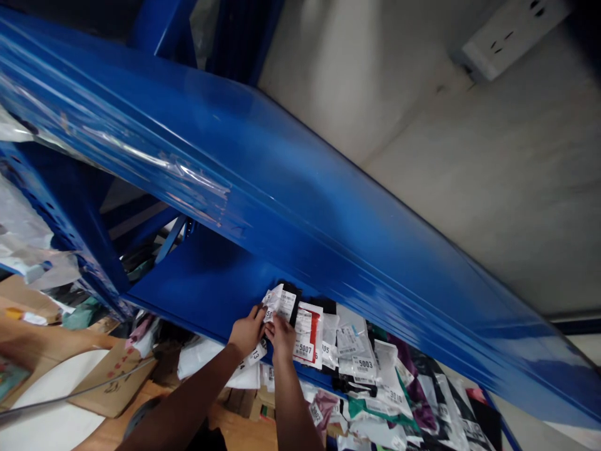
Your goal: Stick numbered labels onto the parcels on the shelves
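Note:
Both my hands reach up to a row of plastic-bagged garments with numbered white labels standing on a blue metal shelf [206, 294]. My left hand [246, 332] and my right hand [280, 333] pinch the same white label [280, 303] on a black bagged item at the left end of the row. Just right of my fingers stands a red-and-white packet marked 5007 [306, 335]. Further right is one marked 5003 [364, 363].
A wide blue shelf beam [291, 188] crosses the view overhead. More bagged garments [413, 401] crowd the lower right. Cardboard boxes [113, 376] and loose bags lie at lower left. A white power strip [509, 31] hangs on the grey wall at top right.

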A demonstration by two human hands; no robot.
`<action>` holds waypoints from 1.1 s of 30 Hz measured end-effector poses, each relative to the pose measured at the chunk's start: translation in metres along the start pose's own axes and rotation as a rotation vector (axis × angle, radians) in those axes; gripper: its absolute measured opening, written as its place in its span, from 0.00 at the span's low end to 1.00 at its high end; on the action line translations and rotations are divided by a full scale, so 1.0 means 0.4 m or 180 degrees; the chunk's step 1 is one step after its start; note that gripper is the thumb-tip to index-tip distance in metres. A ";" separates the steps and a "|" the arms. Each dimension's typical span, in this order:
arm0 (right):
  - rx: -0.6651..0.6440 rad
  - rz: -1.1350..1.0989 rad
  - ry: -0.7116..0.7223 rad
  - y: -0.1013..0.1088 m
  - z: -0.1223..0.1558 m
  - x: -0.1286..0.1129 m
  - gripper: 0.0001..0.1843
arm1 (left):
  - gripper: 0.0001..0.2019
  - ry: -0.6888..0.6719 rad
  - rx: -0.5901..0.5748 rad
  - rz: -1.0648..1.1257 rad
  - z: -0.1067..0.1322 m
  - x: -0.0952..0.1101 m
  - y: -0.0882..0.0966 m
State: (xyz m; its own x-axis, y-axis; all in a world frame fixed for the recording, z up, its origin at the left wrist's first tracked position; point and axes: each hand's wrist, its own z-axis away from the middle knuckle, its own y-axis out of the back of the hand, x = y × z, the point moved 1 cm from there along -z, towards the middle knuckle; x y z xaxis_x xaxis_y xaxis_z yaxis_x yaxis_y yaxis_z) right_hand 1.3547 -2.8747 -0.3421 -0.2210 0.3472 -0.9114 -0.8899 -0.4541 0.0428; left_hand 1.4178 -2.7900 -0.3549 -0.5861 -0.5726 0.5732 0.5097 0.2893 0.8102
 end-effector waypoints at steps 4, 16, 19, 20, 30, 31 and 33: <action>-0.0028 0.0034 -0.0174 -0.016 -0.005 -0.022 0.11 | 0.20 0.0063 0.0001 -0.0074 -0.001 0.001 -0.007; -0.0015 0.0142 -0.0241 0.036 -0.015 -0.048 0.19 | 0.17 0.0030 -0.0045 -0.0239 0.001 0.015 -0.016; -0.0140 0.0171 -0.0347 0.048 -0.006 -0.043 0.22 | 0.16 0.0026 -0.0047 -0.0240 0.002 0.011 -0.019; -0.0171 0.0188 -0.0334 0.049 -0.003 -0.040 0.22 | 0.16 0.0021 -0.0051 -0.0242 0.002 0.011 -0.019; -0.0089 0.0869 0.0207 0.049 -0.010 -0.028 0.18 | 0.15 -0.0025 -0.0026 -0.0297 0.002 0.014 -0.018; -0.0086 0.0997 0.0244 0.049 -0.016 -0.030 0.17 | 0.15 -0.0045 -0.0022 -0.0300 0.002 0.014 -0.017; -0.0098 0.1273 0.0365 0.050 -0.030 -0.034 0.16 | 0.16 -0.0072 -0.0025 -0.0312 0.003 0.014 -0.017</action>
State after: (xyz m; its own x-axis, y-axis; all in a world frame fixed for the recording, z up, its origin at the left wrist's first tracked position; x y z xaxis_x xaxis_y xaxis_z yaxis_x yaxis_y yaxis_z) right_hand 1.3447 -2.8983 -0.3337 -0.4994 0.0457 -0.8652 -0.7303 -0.5595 0.3920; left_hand 1.4102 -2.7942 -0.3569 -0.6474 -0.5804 0.4940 0.4541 0.2268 0.8616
